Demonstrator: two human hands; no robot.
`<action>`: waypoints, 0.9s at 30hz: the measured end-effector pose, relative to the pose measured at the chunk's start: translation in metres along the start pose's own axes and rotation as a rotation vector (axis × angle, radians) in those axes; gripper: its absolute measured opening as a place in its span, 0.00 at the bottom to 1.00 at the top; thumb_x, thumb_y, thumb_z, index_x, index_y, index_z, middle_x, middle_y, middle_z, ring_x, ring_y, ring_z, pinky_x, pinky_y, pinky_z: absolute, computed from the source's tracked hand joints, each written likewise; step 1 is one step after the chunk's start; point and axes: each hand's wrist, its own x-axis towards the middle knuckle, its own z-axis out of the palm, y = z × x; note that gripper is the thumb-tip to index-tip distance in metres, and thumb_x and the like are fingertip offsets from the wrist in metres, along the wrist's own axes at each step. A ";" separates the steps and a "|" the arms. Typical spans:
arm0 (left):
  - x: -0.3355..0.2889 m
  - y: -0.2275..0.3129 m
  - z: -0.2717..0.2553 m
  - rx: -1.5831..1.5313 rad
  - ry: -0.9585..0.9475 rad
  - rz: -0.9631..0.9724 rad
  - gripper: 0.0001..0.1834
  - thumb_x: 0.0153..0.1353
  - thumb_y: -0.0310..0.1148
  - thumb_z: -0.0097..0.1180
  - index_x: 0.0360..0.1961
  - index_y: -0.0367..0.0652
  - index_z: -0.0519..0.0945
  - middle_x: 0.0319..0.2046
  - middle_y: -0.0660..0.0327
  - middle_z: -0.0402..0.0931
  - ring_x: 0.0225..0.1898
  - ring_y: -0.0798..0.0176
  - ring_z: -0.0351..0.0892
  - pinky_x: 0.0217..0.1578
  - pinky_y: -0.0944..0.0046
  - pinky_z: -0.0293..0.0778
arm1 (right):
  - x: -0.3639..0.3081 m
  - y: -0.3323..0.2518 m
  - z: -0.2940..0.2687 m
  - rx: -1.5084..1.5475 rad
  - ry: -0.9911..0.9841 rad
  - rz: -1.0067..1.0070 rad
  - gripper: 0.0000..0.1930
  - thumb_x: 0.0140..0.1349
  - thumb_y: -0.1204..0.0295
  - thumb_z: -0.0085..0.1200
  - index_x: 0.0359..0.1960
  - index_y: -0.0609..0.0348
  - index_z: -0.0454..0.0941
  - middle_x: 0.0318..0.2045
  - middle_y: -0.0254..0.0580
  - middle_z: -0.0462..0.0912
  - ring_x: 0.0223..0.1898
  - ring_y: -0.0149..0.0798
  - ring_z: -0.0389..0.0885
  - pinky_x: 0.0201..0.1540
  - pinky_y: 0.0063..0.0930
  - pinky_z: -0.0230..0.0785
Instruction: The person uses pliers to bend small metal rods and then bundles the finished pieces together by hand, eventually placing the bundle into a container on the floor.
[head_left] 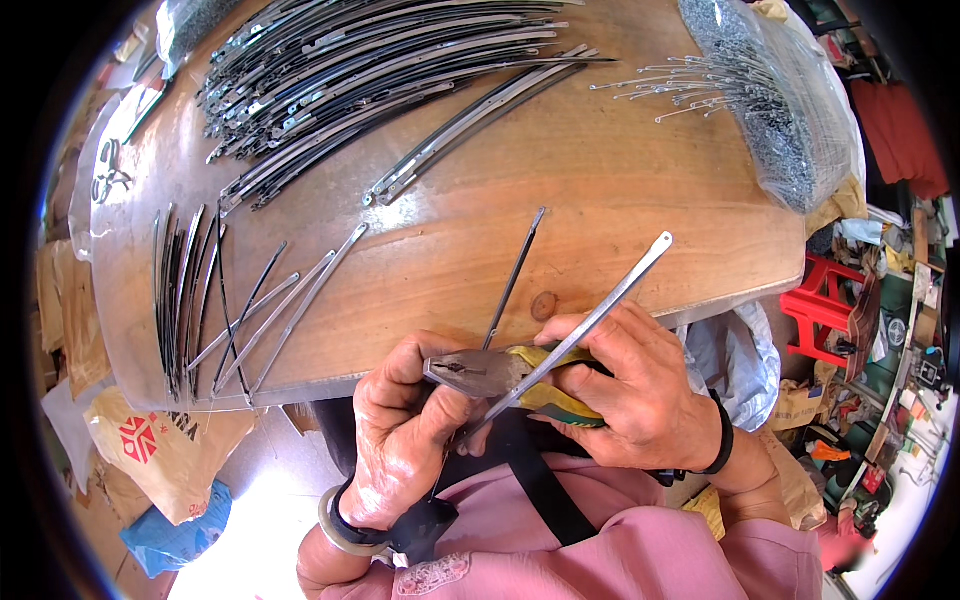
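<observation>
At the table's near edge, my right hand (645, 395) is closed around the yellow-and-green handles of a pair of pliers (490, 372). The jaws point left, toward my left hand (392, 435), whose fingers are bent around the lower part of a long silver metal strip (622, 285) with a hole in its tip. That strip slants up to the right across the pliers and in front of my right fingers. A thin dark rod (516, 275) rises from behind the jaws; its lower end is hidden. Whether the jaws bite on anything cannot be made out.
A large pile of dark and silver strips (370, 80) covers the wooden table's (720, 240) far left. Several loose strips (190, 300) lie at the near left. At the far right, a plastic bag (790, 120) spills thin looped wires. A red stool (825, 305) stands beyond the table.
</observation>
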 end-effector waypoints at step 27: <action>-0.018 0.017 0.005 -0.235 0.003 -0.076 0.05 0.63 0.22 0.58 0.37 0.32 0.74 0.19 0.60 0.72 0.14 0.75 0.61 0.14 0.74 0.53 | -0.018 -0.013 -0.028 0.250 -0.212 0.242 0.21 0.48 0.61 0.69 0.43 0.56 0.83 0.51 0.39 0.77 0.49 0.38 0.77 0.54 0.37 0.53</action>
